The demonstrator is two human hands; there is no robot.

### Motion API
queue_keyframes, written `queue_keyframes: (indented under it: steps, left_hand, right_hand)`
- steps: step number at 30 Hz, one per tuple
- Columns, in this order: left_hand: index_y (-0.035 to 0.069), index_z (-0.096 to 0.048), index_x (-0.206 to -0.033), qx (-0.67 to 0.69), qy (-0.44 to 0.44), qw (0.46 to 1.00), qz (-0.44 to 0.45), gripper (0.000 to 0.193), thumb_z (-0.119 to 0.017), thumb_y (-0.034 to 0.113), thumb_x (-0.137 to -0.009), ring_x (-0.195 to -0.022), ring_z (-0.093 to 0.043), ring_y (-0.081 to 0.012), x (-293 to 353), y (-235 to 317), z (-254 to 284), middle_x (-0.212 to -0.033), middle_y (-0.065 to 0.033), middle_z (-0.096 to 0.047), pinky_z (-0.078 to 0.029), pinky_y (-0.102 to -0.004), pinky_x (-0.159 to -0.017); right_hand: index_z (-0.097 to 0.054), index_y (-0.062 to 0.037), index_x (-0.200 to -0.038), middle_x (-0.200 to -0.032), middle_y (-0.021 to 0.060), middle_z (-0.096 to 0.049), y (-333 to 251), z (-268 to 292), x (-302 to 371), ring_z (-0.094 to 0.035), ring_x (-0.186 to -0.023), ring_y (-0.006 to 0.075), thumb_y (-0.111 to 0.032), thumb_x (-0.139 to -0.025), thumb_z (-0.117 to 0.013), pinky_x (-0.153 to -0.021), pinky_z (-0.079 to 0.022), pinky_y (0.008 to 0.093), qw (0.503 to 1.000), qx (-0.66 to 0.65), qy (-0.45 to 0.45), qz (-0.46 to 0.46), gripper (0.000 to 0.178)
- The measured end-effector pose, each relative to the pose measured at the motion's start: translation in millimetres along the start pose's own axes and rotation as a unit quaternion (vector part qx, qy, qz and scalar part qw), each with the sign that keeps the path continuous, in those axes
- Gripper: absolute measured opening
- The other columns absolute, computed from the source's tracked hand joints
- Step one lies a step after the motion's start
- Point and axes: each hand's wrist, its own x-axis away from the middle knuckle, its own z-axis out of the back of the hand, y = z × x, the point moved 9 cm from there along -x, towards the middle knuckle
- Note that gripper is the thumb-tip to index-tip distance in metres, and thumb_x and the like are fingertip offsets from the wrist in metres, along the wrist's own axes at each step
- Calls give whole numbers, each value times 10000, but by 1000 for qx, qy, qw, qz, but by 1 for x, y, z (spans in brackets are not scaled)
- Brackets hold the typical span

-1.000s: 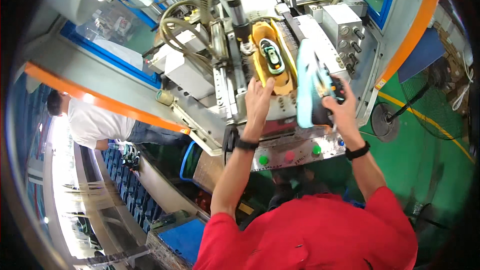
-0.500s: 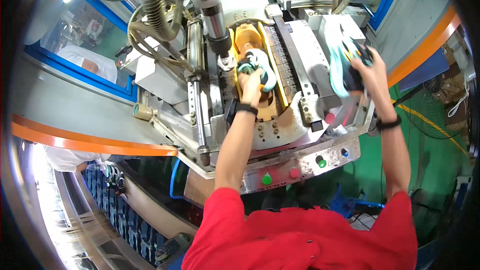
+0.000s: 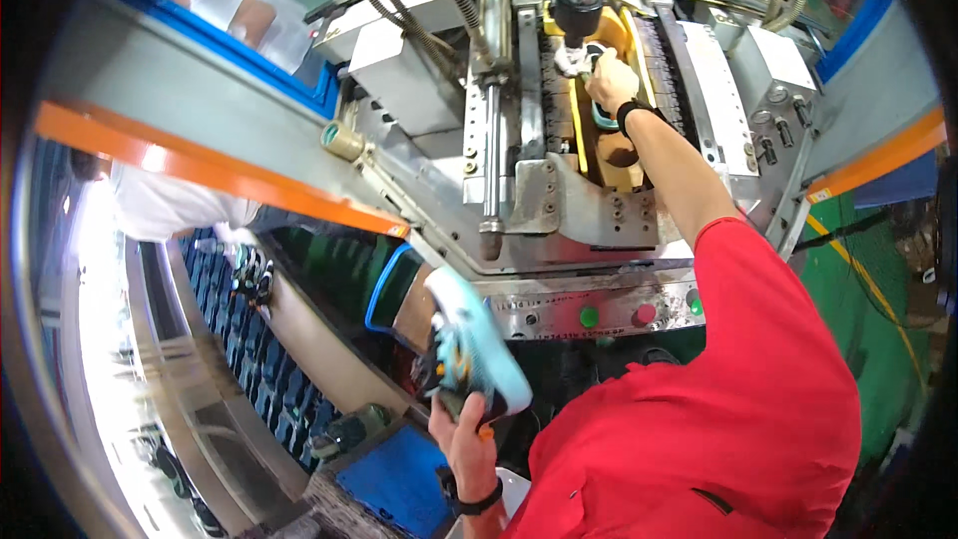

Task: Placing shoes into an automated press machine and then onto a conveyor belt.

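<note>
Down at the left, my left hand (image 3: 469, 439) is closed around the heel end of a light blue and white sneaker (image 3: 484, 339). The sneaker is tilted, its toe end smeared by motion, with a bit of orange by my fingers. My right hand (image 3: 612, 85) reaches into the yellow-sided cradle (image 3: 579, 125) of a press machine, its fingers curled on a second sneaker (image 3: 605, 122). That hand hides most of this shoe; only a teal part and a dark and white part show. Just above hangs the press's dark metal cylinder (image 3: 579, 10).
A panel with green and red push buttons (image 3: 589, 316) runs along the machine's front. Orange-edged guards (image 3: 230, 170) flank it. A conveyor (image 3: 299, 349) at the left carries shoes (image 3: 251, 274). Another person's white sleeve (image 3: 175, 202) shows beyond it.
My left hand has left the cradle and moved down left, now with a sneaker. My right hand has gone from the right side into the cradle. The view has turned left.
</note>
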Motion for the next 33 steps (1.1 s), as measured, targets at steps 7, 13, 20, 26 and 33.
queue_keyframes:
  steps: [7, 13, 20, 26, 33]
  left_hand:
    - [-8, -544, -1235, -33, 304, 952, 9, 386, -644, 50, -866, -931, -627, -186, 105, -64, 109, -1090, -74, -621, -534, -314, -771]
    - [0, -612, -1113, 233, 328, 915, 19, 254, -656, 92, -880, -886, -665, -189, 141, -117, 100, -1018, -74, -661, -538, -321, -742]
    - [-32, -614, -1117, 322, 403, 857, -6, 279, -679, 69, -865, -908, -647, -171, 235, -188, 120, -1014, -82, -656, -537, -321, -801]
    - [-36, -606, -1122, 421, 555, 714, -71, 317, -681, -39, -814, -922, -672, -226, 331, -259, 173, -1034, -113, -664, -560, -345, -836]
    - [-75, -614, -1062, 411, 680, 606, -39, 286, -691, -31, -790, -839, -693, -281, 412, -360, 297, -979, -151, -676, -592, -416, -758]
  right_hand:
    - [-555, -1, -1143, -989, 213, -635, -68, 76, 135, -625, -912, 412, -220, -837, -611, -819, -500, 474, 931, -123, 75, 335, 380]
    - [-626, -71, -987, -926, 139, -631, -77, 38, 392, -601, -894, 334, -87, -829, -623, -769, -488, 429, 815, -241, -164, 500, 159]
    - [-648, -53, -931, -867, 159, -580, -27, -99, 436, -564, -832, 366, -52, -841, -569, -761, -460, 453, 769, -238, -276, 525, 120]
    - [-604, -32, -967, -915, 133, -579, -106, -59, 433, -577, -854, 296, -43, -852, -602, -776, -473, 366, 748, -273, -231, 559, 115]
    - [-635, -38, -1005, -850, 67, -632, -396, 172, 625, -549, -662, 162, -69, -894, -629, -639, -459, 278, 526, -437, -196, 703, 115]
